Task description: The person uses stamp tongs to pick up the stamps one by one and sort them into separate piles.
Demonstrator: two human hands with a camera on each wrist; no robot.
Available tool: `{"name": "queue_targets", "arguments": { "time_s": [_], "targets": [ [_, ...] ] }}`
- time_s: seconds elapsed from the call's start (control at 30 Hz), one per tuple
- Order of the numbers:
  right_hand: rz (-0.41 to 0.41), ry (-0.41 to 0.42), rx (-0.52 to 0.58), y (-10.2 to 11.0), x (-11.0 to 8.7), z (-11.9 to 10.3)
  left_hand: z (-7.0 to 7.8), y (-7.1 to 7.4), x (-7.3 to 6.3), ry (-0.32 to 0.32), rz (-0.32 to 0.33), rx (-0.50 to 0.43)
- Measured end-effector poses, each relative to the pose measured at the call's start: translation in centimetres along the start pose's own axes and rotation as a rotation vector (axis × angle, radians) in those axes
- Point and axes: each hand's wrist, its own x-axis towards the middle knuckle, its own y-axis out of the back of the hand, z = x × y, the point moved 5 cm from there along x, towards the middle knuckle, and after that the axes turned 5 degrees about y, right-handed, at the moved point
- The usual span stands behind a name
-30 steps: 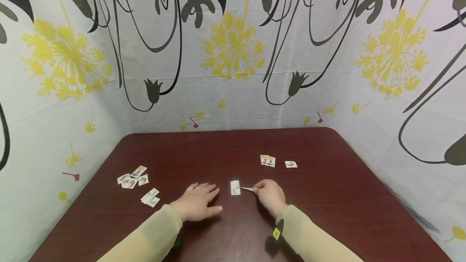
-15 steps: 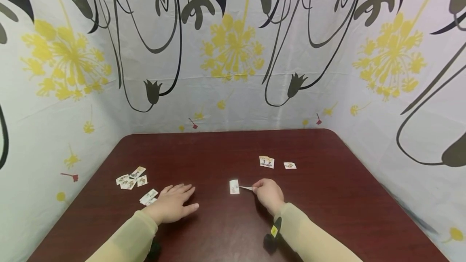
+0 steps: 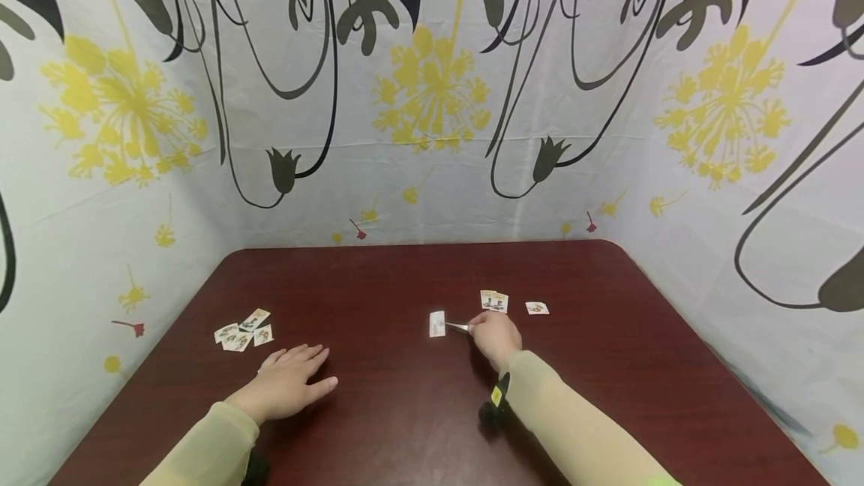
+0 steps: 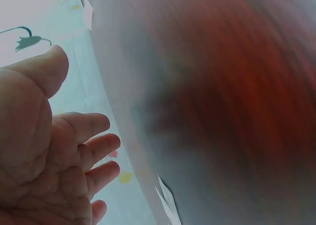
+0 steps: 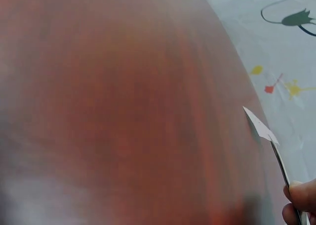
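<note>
Between the thumb and fingers of my right hand (image 3: 496, 337) is a slim pair of metal tweezers (image 5: 280, 160). At their tips a small white printed card (image 3: 437, 324) is held, tilted off the dark red table (image 3: 405, 411) in the right wrist view. My left hand (image 3: 286, 381) is spread palm down over the left part of the table, its fingers straight and holding nothing. It hides most of a small group of cards beneath it. In the left wrist view its palm (image 4: 49, 151) faces the camera.
At the left lies a loose cluster of several small picture cards (image 3: 238, 340). Two overlapping cards (image 3: 495, 301) lie just beyond my right hand, and a single card (image 3: 537, 308) sits to their right. Patterned fabric (image 3: 432, 193) hangs around the table's back and sides.
My left hand has moved left across the table, now covering the nearer card group. My right hand has gone slightly away from me, carrying the tweezers and card with it.
</note>
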Motion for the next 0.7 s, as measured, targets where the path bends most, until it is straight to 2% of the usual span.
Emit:
{"name": "queue_targets", "arguments": {
  "time_s": [0.23,0.47,0.7],
  "targets": [
    [-0.029,0.015,-0.030,0.3,1.6,-0.6,-1.9,0.3,-1.0,0.039,0.036,0.013],
    [-0.046,0.016,-0.029,0.0,2.6,-1.5,-3.6,0.2,-1.8,0.051,0.052,0.046],
    [-0.057,0.053,-0.116,-0.8,4.0,-1.9,-4.9,0.3,-2.4,0.089,0.061,0.034]
  ]
}}
